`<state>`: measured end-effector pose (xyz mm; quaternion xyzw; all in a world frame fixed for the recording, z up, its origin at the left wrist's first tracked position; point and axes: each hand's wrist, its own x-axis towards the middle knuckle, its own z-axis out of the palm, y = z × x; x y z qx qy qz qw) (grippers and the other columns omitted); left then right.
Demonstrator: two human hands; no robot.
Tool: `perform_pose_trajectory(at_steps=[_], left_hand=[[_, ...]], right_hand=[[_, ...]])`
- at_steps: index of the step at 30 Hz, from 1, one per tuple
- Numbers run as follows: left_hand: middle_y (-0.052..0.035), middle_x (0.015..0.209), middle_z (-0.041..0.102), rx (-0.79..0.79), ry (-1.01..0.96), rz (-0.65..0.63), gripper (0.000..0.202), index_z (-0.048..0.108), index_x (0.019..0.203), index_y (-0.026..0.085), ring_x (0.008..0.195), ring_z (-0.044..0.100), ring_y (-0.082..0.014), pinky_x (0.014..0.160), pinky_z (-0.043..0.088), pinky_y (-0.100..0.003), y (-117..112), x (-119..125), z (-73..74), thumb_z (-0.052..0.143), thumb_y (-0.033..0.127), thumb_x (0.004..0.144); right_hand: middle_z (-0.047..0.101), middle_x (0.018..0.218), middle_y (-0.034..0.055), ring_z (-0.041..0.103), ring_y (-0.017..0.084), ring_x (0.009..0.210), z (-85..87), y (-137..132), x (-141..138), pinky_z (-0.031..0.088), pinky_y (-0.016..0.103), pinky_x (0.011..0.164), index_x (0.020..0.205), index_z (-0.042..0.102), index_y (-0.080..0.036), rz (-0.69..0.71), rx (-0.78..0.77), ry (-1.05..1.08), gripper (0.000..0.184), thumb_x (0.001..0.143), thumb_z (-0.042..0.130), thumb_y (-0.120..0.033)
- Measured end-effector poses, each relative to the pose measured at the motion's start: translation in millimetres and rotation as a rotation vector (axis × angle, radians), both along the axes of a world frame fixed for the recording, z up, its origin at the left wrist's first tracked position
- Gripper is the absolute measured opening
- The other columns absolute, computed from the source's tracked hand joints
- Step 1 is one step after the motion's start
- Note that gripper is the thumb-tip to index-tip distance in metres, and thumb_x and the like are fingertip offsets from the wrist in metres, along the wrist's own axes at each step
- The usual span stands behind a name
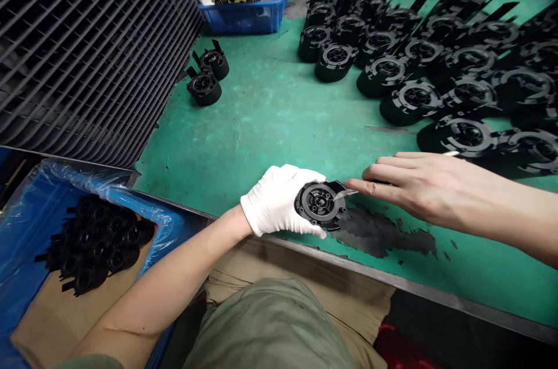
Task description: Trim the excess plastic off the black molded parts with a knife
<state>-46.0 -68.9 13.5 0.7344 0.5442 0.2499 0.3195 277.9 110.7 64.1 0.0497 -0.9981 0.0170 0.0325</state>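
My left hand (281,200), in a white glove, grips a round black plastic part (319,204) near the front edge of the green table. The part's open face, with rings and ribs, points up at me. My bare right hand (396,180) is closed around a slim knife (347,193). Its silvery blade reaches over the inner ring of the part; whether the tip touches cannot be made out. The fingers hide most of the handle, and only a pale end shows behind the knuckles.
Rows of similar black parts (416,99) stand at the right of the green table (261,131), two more (204,87) at the left. A blue basket (244,17) is at the back. Stacked black grids (87,49) rise at left, above a plastic-lined blue box (161,224) of parts.
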Motion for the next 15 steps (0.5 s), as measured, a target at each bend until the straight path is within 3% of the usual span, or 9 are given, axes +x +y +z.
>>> perform_pose_trajectory(at_steps=[6,11,15], left_hand=[[-0.0153,0.149,0.097,0.006,-0.028,0.0,0.103,0.086,0.154,0.027,0.139,0.094,-0.0485,0.121,0.073,-0.054,-1,0,-4.6,0.107,0.095,0.08],[-0.0161,0.151,0.096,-0.017,-0.019,-0.01,0.101,0.087,0.153,0.027,0.142,0.093,-0.048,0.12,0.073,-0.053,0,0,-6.2,0.107,0.095,0.081],[-0.0163,0.151,0.096,-0.013,-0.012,-0.014,0.103,0.086,0.155,0.026,0.143,0.093,-0.0479,0.122,0.073,-0.054,1,0,-5.6,0.107,0.095,0.081]], right_hand=[[0.072,0.103,0.0069,0.066,0.025,0.089,-8.9,-39,18,0.056,0.042,0.088,0.173,0.072,-0.016,-0.138,0.097,0.033,0.071,0.109,0.048,0.001],[0.072,0.101,0.0067,0.067,0.025,0.085,5.1,-57,15,0.054,0.038,0.077,0.164,0.074,-0.011,-0.12,0.131,0.026,0.061,0.108,0.053,0.003],[0.073,0.101,0.0065,0.067,0.024,0.084,10.8,-64,15,0.057,0.038,0.078,0.167,0.07,-0.007,-0.118,0.151,0.048,0.06,0.11,0.052,0.003]])
